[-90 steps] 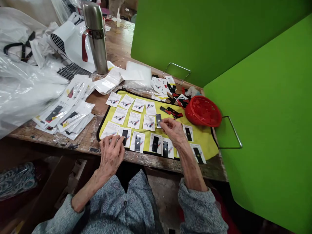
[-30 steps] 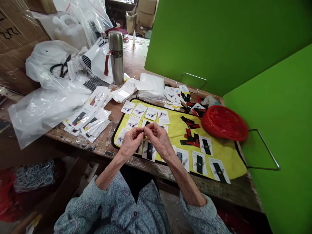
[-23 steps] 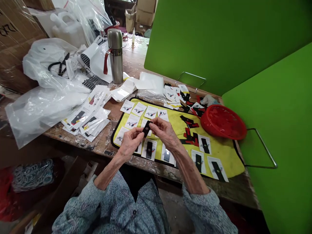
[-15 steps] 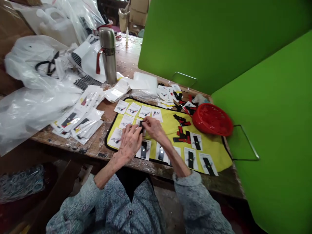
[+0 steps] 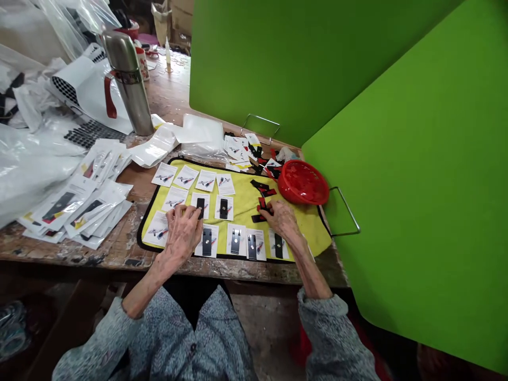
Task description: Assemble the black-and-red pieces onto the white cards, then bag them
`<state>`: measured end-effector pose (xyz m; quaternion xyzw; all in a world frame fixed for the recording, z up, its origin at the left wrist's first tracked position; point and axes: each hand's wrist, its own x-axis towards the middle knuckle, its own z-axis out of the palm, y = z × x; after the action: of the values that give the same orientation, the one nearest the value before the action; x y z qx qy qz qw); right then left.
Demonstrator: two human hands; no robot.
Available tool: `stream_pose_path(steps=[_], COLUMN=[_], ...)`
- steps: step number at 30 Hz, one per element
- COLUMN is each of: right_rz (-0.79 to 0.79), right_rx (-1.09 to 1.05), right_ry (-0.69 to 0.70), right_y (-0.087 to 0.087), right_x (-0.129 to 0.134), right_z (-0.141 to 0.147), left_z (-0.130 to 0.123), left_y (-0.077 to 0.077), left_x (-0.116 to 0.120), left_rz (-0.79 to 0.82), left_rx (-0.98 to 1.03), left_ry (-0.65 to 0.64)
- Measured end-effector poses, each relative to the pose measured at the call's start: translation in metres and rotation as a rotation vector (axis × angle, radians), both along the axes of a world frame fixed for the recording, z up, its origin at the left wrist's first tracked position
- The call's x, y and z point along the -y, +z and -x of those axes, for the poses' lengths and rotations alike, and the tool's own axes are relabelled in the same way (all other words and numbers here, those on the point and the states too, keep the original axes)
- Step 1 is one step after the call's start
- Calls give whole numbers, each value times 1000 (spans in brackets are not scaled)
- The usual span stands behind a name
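Observation:
My left hand (image 5: 183, 228) lies over the left part of a yellow towel (image 5: 242, 210), fingers loosely spread. Its fingertips touch the edge of a printed card bearing a flat black strip (image 5: 200, 206). On the right, my right hand (image 5: 282, 218) reaches into a small pile of red and black strips (image 5: 260, 217), fingertips pinched on one of them. Another black strip lies on the card (image 5: 224, 208) between my hands. Along the near edge, more cards carry black strips, such as this one with a silver dot (image 5: 207, 242). Several cards (image 5: 164, 174) at the upper left carry only printing.
A red plastic basket (image 5: 304, 182) sits at the towel's right, before green panels (image 5: 397, 159). Clear-bagged cards (image 5: 79, 198) are heaped at left, near a steel thermos (image 5: 129, 84). A stack of clear plastic bags (image 5: 202, 132) lies behind the towel.
My right hand has left the middle card, where a black strip now lies, and moved right to the pile. My left hand has shifted slightly left. The view has turned right.

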<state>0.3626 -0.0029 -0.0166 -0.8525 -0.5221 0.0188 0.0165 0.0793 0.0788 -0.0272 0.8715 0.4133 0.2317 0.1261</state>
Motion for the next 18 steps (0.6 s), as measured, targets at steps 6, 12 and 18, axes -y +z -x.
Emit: stream_pose_path(steps=[6,12,18], right_rz=[-38,-132,-328], right_rx=[-37,-150,-664], right_ry=[-12,23,81], right_y=[4,26,18], right_x=[1,-17,-81], right_z=[1,7,43], left_z=[-2,0,-13], left_y=[0,7,30], left_x=[-2,2,-20], left_rz=[11,-34,-105], left_rx=[-4,41,-32], left_ry=[0,23,-30])
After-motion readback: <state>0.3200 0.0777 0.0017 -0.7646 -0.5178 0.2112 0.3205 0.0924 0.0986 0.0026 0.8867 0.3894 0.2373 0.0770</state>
